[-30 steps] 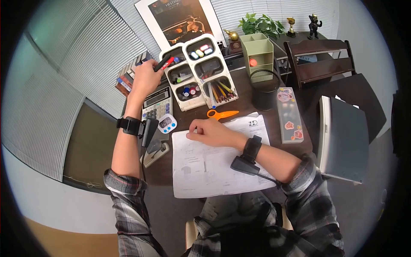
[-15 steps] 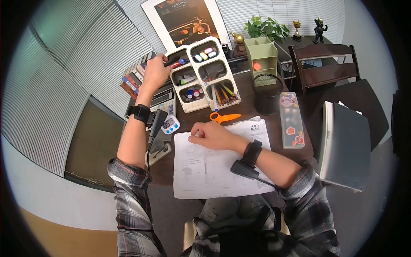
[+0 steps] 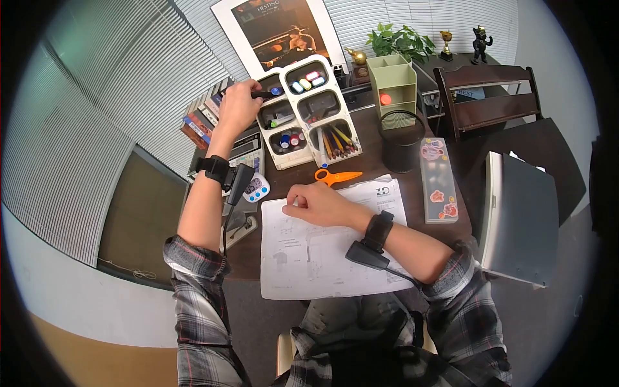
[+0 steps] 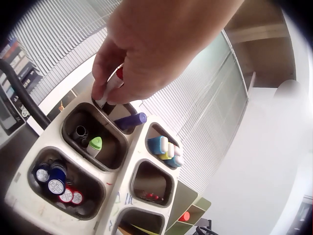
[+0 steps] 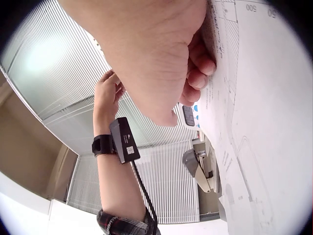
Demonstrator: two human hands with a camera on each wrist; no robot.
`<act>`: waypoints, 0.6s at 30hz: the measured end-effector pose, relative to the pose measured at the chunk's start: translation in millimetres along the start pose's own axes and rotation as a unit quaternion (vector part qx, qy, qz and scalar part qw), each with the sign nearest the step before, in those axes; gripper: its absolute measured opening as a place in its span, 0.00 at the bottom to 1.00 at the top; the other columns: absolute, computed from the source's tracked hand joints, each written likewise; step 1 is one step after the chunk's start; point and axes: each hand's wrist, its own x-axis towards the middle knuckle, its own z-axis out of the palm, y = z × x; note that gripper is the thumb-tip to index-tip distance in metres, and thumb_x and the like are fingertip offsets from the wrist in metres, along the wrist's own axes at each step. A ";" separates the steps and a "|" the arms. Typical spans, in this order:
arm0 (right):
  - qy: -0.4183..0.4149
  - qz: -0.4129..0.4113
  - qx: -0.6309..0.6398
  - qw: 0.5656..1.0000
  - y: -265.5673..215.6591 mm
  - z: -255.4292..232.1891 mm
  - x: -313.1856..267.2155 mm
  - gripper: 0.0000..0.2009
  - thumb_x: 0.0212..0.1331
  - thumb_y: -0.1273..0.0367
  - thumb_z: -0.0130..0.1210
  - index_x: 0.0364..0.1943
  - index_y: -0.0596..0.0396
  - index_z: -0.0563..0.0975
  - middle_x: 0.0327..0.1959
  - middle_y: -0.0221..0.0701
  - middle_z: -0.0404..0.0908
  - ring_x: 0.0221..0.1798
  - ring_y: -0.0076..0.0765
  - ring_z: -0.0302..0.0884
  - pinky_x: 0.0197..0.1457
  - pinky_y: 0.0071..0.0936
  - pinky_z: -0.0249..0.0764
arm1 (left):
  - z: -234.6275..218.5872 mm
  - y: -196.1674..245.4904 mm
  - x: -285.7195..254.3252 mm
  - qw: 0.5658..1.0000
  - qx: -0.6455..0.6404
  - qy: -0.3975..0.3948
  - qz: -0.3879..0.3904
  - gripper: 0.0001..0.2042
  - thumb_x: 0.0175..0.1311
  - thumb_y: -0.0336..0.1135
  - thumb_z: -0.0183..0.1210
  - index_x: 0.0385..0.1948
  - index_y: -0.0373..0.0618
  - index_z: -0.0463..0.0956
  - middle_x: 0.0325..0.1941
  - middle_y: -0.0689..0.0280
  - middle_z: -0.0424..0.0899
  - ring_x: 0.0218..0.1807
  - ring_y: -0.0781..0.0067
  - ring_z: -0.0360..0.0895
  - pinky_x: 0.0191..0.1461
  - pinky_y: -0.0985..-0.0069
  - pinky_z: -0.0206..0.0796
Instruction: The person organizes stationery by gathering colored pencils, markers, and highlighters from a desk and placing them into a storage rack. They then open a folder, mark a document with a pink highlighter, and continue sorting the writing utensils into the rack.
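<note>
My left hand point(image 3: 238, 111) is at the upper left compartment of the white organizer point(image 3: 296, 153). In the left wrist view its fingertips point(image 4: 110, 98) pinch a white marker with a red part point(image 4: 115, 83), tip down at that compartment, where a blue-purple marker point(image 4: 131, 121) leans. The compartment below holds a green-tipped pen point(image 4: 95, 145). My right hand point(image 3: 325, 205) rests on the printed papers point(image 3: 309, 258), fingers loosely curled around nothing, as the right wrist view of the hand point(image 5: 151, 58) also shows.
Orange scissors point(image 3: 339, 177) lie behind the papers. A timer point(image 3: 256, 188), calculator point(image 3: 248, 151) and stapler point(image 3: 240, 233) are at left. A black mesh cup point(image 3: 401, 151), green holder point(image 3: 393, 84) and stickered box point(image 3: 439, 187) stand to the right.
My left hand has brought the red-and-black marker closer in at the upper left compartment, and its red part no longer shows in the head view. My right hand has stayed on the papers.
</note>
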 end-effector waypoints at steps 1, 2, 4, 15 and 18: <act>-0.001 0.002 -0.001 1.000 -0.4 -0.2 -0.1 0.17 0.61 0.58 0.60 0.36 0.61 0.80 0.30 0.45 0.84 0.33 0.48 0.83 0.40 0.36 0.78 | 0.7 3.0 -0.7 1.000 0.000 0.006 -0.001 0.14 0.54 0.31 0.64 0.42 0.38 0.80 0.44 0.51 0.85 0.46 0.49 0.83 0.53 0.60 0.72; 0.000 0.002 -0.001 1.000 -0.8 -0.4 -0.3 0.17 0.61 0.58 0.60 0.36 0.61 0.80 0.30 0.45 0.84 0.33 0.48 0.83 0.40 0.36 0.78 | 1.3 5.9 -1.5 1.000 0.000 0.006 -0.001 0.14 0.54 0.31 0.64 0.42 0.38 0.80 0.44 0.51 0.85 0.46 0.49 0.83 0.53 0.60 0.72; -0.001 0.001 0.005 1.000 -1.4 -1.1 -1.0 0.17 0.61 0.58 0.60 0.35 0.61 0.80 0.30 0.44 0.84 0.33 0.48 0.84 0.40 0.37 0.78 | 4.5 9.7 -2.3 0.998 -0.043 0.020 -0.044 0.15 0.55 0.32 0.65 0.44 0.38 0.79 0.39 0.53 0.86 0.44 0.53 0.83 0.51 0.63 0.73; 0.008 -0.012 0.003 1.000 1.9 0.7 -0.6 0.16 0.60 0.58 0.61 0.34 0.61 0.81 0.29 0.44 0.84 0.32 0.48 0.84 0.39 0.37 0.78 | 0.8 12.0 -13.8 0.991 -0.133 -0.006 -0.029 0.14 0.59 0.32 0.63 0.46 0.39 0.79 0.35 0.57 0.86 0.36 0.64 0.85 0.43 0.69 0.75; 0.007 -0.012 -0.002 1.000 2.6 1.6 -0.4 0.16 0.60 0.58 0.61 0.34 0.61 0.81 0.28 0.44 0.84 0.32 0.48 0.84 0.39 0.37 0.78 | 2.7 11.8 -15.2 0.989 -0.145 0.011 -0.022 0.13 0.59 0.31 0.64 0.45 0.39 0.80 0.34 0.58 0.87 0.35 0.65 0.86 0.42 0.71 0.75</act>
